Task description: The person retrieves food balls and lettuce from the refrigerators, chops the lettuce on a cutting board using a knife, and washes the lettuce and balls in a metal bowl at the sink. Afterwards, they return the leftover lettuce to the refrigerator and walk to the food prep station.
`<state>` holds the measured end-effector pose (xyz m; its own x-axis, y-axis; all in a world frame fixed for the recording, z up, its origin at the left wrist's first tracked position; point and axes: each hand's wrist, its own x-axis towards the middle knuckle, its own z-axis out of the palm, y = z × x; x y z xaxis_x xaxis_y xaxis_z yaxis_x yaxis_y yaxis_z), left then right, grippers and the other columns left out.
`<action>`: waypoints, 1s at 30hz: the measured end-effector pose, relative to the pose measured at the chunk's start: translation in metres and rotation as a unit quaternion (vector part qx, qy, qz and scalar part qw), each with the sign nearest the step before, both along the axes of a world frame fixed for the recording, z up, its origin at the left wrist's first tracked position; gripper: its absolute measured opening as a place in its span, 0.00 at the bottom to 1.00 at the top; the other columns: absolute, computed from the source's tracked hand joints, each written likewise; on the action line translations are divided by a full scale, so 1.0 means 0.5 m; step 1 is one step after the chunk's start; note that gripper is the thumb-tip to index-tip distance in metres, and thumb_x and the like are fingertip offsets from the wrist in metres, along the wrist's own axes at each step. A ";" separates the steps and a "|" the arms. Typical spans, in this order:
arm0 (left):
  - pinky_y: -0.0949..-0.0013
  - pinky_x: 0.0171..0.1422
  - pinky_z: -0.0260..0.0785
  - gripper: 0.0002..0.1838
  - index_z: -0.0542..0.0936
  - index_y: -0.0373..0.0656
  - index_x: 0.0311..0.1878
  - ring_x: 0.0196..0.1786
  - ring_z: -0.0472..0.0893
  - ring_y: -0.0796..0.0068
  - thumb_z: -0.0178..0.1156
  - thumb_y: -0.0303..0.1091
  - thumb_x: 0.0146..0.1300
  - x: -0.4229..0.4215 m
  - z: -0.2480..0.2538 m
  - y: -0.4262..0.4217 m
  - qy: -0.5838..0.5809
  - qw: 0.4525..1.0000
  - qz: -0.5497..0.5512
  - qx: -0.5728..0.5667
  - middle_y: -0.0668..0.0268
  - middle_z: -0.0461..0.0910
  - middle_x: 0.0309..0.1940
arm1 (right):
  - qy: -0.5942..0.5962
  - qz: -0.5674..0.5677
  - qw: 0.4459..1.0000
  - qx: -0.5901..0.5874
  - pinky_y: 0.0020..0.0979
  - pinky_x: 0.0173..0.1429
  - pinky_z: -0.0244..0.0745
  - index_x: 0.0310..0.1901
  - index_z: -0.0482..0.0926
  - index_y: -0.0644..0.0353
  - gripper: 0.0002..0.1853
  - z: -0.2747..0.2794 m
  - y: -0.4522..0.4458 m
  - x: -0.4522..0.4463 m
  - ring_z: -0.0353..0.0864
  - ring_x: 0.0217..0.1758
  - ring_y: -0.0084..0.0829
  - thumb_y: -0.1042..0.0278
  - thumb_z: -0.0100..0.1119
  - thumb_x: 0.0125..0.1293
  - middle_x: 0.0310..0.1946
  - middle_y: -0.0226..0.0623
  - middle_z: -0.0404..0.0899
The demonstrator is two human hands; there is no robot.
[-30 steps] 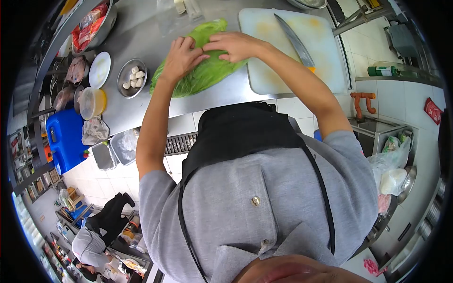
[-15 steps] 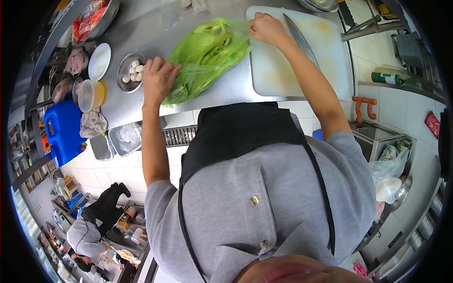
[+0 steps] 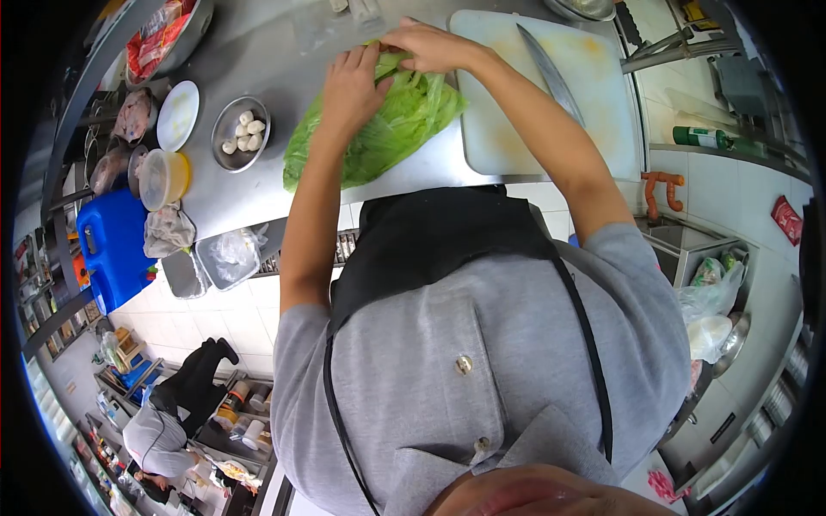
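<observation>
A leafy green lettuce (image 3: pixel 387 129) lies in a thin clear plastic bag at the front of the steel counter. My left hand (image 3: pixel 351 93) rests over the far left part of it, fingers curled onto the bag and thumb apart. My right hand (image 3: pixel 428 46) is closed at the bag's far end, pinching plastic or a leaf edge close to my left fingertips. What lies under the fingers is partly hidden. Right of the lettuce, a knife (image 3: pixel 551 73) lies on a white cutting board (image 3: pixel 508 129). A metal bowl (image 3: pixel 263 138) with several white round pieces (image 3: pixel 245 131) stands to the left.
Along the left edge of the counter (image 3: pixel 232 193) are a white plate (image 3: pixel 178 116), a plastic tub (image 3: pixel 163 179), a cloth (image 3: pixel 169 230) and a large bowl with red packets (image 3: pixel 159 43). A blue jerrycan (image 3: pixel 116 245) stands beyond. Another person (image 3: pixel 159 430) works behind at lower left.
My left hand has moved right and away from me, onto the lettuce. My right hand has come left from the cutting board to the bag's far end. The lettuce has shifted slightly.
</observation>
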<state>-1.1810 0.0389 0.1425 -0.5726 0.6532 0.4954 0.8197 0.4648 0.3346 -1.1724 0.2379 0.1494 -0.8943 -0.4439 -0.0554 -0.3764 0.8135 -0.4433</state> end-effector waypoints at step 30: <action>0.53 0.40 0.73 0.12 0.80 0.38 0.41 0.35 0.79 0.48 0.64 0.33 0.56 -0.039 -0.030 -0.019 -0.002 0.999 0.015 -0.035 0.53 0.78 0.35 | -0.045 -0.376 0.904 -0.197 0.54 0.39 0.68 0.43 0.65 0.63 0.13 -0.006 -0.107 0.291 0.76 0.35 0.60 0.61 0.48 0.68 0.28 0.57 0.77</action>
